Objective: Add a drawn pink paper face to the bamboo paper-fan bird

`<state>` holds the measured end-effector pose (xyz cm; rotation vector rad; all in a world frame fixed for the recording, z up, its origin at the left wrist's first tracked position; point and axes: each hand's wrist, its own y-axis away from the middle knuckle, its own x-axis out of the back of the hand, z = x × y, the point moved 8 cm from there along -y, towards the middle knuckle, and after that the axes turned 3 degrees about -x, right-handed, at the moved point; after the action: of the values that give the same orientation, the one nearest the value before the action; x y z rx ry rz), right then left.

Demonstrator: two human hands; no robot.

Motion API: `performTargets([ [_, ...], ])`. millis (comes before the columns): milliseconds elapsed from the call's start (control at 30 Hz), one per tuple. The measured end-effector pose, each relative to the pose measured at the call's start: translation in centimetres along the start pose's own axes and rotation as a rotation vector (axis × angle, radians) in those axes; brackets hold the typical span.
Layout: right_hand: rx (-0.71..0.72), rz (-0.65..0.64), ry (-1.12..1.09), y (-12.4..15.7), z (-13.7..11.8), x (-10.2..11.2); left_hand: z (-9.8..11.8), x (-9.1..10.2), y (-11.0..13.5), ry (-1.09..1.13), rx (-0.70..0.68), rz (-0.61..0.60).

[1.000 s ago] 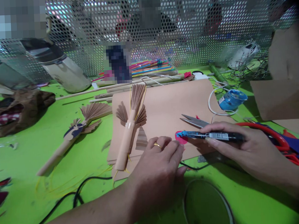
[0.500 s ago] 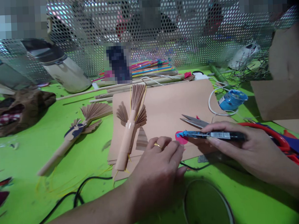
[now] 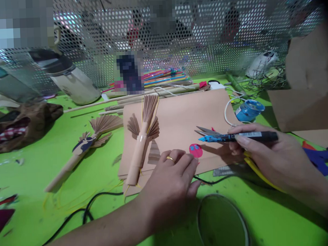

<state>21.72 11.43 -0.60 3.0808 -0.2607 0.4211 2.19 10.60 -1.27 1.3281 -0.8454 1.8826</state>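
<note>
A dark marker [image 3: 257, 135] lies in the closed fingers of my right hand [image 3: 274, 158], its blue-coated tip pointing left above the brown paper [image 3: 174, 119]. Just below the tip, a small red disc [image 3: 196, 151] with two blue daubs rests on the paper. The fingers of my left hand [image 3: 174, 177], one wearing a gold ring, are bent together and hold the disc's near edge. Scissors [image 3: 205, 131] show their blades behind the marker; the handles are mostly hidden by my right hand. A yellow strip [image 3: 261, 171] runs beneath that hand.
Two rolled-paper figures with pleated fans, one on the paper [image 3: 137, 158] and one on the green table [image 3: 65, 172], lie to the left. A blue paint jar [image 3: 249, 110] stands at the right. A round transparent rim [image 3: 220, 196] is in front. Perforated metal [image 3: 95, 35] spans the back.
The marker tip has lifted off the red disc and shifted slightly up and right, uncovering the blue daubs. My left hand stays at the disc's edge. The view has shifted slightly.
</note>
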Motion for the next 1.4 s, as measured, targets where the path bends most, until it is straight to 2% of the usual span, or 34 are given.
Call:
performTargets([
  [100, -0.088, -0.018, -0.211, -0.2, 0.4, -0.3, 0.1, 0.0, 0.1, -0.02, 0.008, -0.003],
  [200, -0.108, -0.031, -0.32, -0.4, 0.1, -0.7, 0.3, 0.3, 0.2, -0.031, 0.004, 0.008],
  [500, -0.067, -0.061, -0.307, -0.3, -0.4, -1.2, 0.9, 0.7, 0.3, -0.07, -0.001, 0.028],
  [700, 0.044, -0.065, -0.138, 0.1, -1.3, -1.2, 1.1, 0.8, 0.3, -0.108, -0.006, 0.051],
  [900, 0.093, -0.118, 0.037, 0.3, -1.6, -1.7, 1.1, 0.6, 0.3, -0.117, -0.003, 0.043],
  [1133, 0.286, -0.038, 0.408, 0.4, -3.1, -1.6, 1.0, 0.6, 0.3, -0.1, 0.002, 0.033],
  [1400, 0.245, -0.053, 0.376, 0.3, -2.5, -1.7, 0.8, 0.2, 0.2, -0.102, 0.006, 0.022],
])
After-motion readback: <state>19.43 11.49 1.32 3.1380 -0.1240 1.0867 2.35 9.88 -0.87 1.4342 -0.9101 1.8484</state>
